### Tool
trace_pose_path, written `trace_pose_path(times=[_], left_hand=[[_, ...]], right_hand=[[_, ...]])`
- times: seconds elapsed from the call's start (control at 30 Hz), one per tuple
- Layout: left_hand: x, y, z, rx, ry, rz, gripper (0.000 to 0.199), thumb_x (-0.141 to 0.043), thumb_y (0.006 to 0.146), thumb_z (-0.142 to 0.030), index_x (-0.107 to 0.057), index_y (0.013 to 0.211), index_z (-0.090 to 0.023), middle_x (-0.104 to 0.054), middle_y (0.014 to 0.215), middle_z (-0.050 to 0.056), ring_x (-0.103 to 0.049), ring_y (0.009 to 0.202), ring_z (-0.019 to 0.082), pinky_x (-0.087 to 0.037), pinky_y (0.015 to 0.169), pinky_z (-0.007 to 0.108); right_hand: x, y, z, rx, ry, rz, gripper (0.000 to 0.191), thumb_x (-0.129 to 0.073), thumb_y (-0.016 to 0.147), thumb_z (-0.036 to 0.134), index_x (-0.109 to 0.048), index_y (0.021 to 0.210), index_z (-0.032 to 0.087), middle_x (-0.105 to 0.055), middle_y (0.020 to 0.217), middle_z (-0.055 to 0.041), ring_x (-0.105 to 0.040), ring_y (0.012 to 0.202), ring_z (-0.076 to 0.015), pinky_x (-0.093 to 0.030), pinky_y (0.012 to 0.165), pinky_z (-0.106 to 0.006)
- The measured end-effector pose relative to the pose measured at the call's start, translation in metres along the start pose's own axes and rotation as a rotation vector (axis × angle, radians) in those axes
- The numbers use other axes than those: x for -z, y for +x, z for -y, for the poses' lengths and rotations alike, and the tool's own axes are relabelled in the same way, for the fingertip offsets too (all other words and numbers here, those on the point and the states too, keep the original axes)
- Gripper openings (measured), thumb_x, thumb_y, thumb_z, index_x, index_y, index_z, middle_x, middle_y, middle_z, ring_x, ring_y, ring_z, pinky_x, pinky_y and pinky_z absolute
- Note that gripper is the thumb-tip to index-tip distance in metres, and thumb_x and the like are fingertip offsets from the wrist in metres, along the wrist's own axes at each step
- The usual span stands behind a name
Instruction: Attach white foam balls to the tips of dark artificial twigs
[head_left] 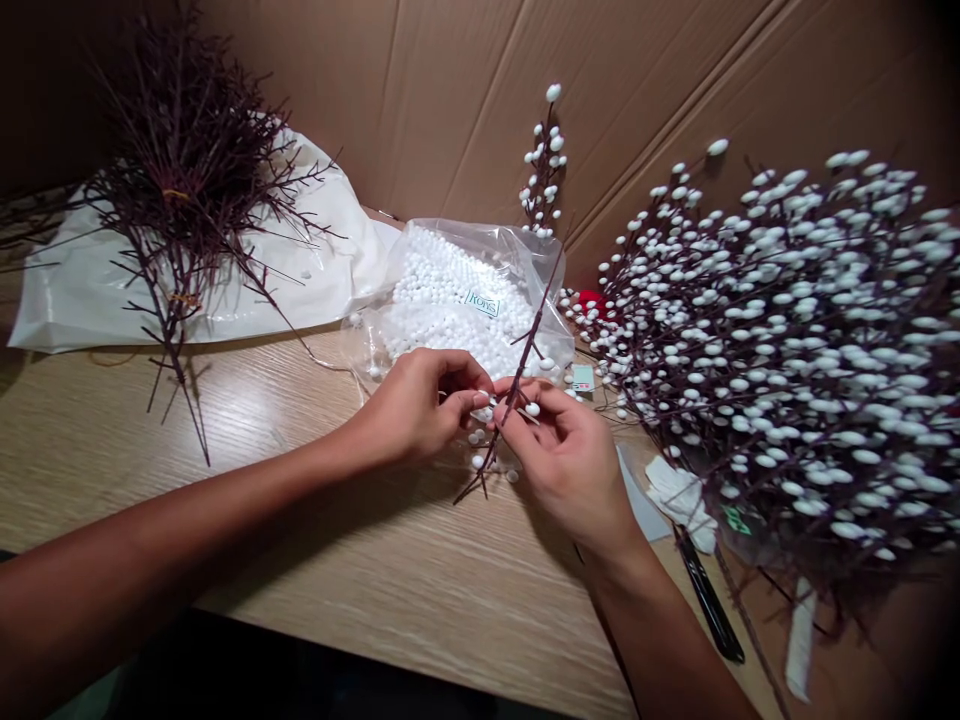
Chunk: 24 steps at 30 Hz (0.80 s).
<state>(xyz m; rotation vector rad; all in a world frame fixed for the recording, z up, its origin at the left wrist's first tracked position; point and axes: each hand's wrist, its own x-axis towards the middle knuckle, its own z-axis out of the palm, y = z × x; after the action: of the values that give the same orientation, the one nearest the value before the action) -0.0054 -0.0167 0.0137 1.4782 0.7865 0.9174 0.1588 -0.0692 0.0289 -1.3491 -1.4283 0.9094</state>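
Note:
A dark brown artificial twig (534, 325) slants upright between my hands, pinched by my right hand (571, 455) near its lower half. A few white berries sit on its lower side shoots. My left hand (429, 402) pinches a small white berry (484, 400) between thumb and forefinger, right against the twig. Loose white berries (477, 462) lie on the table just below the fingers. Directly behind my hands is an open clear plastic bag (450, 275) full of white berries. My right fingertips are partly hidden behind the twig.
On the left, a bundle of bare dark twigs (180, 170) rests on a white plastic bag (322, 260). A large pile of berry-covered branches (787, 350) fills the right side. A black-handled tool (709, 600) and crumpled white tissue (681, 500) lie by my right forearm. Brown cardboard (442, 100) stands behind.

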Motion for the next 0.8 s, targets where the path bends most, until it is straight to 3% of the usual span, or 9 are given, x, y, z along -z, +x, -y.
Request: trace_pose_path(times=[0.4, 0.8], left_hand=[[-0.001, 0.0, -0.0032, 0.061, -0.003, -0.025, 0.009, -0.065, 0.088, -0.013, -0.073, 0.085, -0.009, -0.066, 0.061, 0.002, -0.058, 0.053, 0.01, -0.042, 0.05, 0.019], [-0.0001, -0.0028, -0.0066, -0.01, 0.182, -0.06, 0.012, -0.064, 0.085, -0.013, -0.075, 0.081, -0.01, -0.067, 0.06, 0.003, -0.058, 0.055, 0.012, -0.042, 0.052, 0.022]], right_hand=[[0.0008, 0.0002, 0.0012, 0.011, -0.001, 0.018, 0.012, -0.073, 0.09, 0.028, -0.067, 0.086, 0.018, -0.071, 0.109, -0.0074, -0.071, 0.095, -0.0175, -0.06, 0.084, -0.026], [0.0016, -0.0007, -0.0005, 0.011, -0.025, 0.02, 0.016, -0.072, 0.09, 0.031, -0.065, 0.085, 0.019, -0.071, 0.111, -0.0082, -0.07, 0.099, -0.0194, -0.06, 0.086, -0.028]])
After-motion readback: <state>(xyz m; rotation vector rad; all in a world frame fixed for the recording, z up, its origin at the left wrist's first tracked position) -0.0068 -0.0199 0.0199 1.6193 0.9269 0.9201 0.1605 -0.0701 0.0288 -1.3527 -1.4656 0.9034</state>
